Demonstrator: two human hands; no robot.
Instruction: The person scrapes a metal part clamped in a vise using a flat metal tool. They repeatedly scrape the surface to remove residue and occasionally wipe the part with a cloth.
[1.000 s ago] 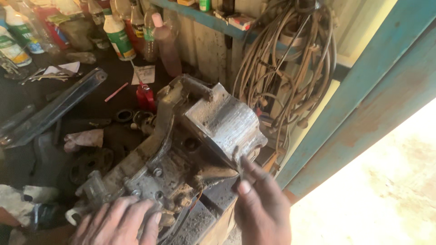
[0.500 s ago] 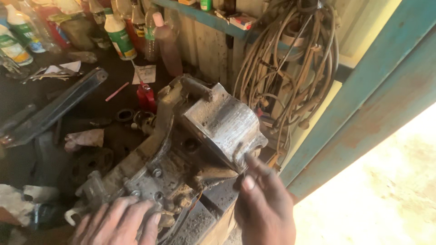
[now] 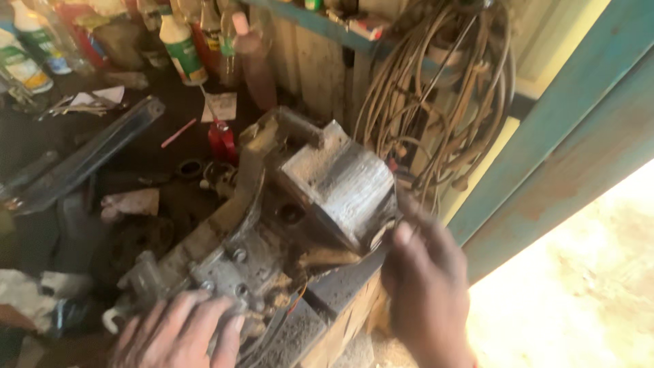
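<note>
A grimy grey metal engine [image 3: 286, 225] lies tilted on a dark, cluttered worktop [image 3: 88, 177], its finned cylinder block raised toward the far right, its bolted crankcase nearer, coated in dirt and oil, with thin wires trailing from its lower end

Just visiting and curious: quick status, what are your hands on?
Left hand flat on engine block, near end. Right hand touching its far corner. Coiled cables hang close behind.

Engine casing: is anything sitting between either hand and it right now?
Nothing visible. The left hand rests on the near end of the engine casing, and the right hand, blurred, reaches its grey block at the bench edge.
</note>
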